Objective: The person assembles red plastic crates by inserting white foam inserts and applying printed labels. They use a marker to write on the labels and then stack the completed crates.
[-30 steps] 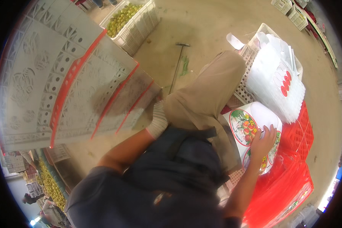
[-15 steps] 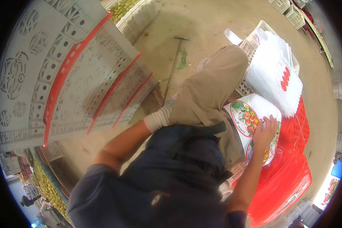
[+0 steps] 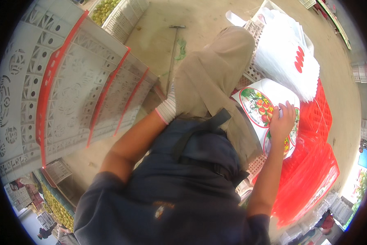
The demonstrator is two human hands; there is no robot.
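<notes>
A white sheet printed with round fruit labels lies curved beside my right thigh. My right hand rests on it, bare, with bent fingers slightly apart over the printed circles. My left hand wears a pale striped knit glove with a pink cuff. It hangs beside my left leg, and its fingers are hidden behind the trousers. Just beyond the sheet, a thick stack of white plastic bags with a red print lies over a pale perforated crate.
Tall white crates with red rims stack close on my left. Farther off is a crate of yellow-green fruit. A long-handled tool lies on the floor. Red plastic bags spread at my right, by a red crate.
The view has tilted, so the crates, bags and sheet appear higher and slightly farther left. My right hand stays on the label sheet, and the left hand stays beside my leg.
</notes>
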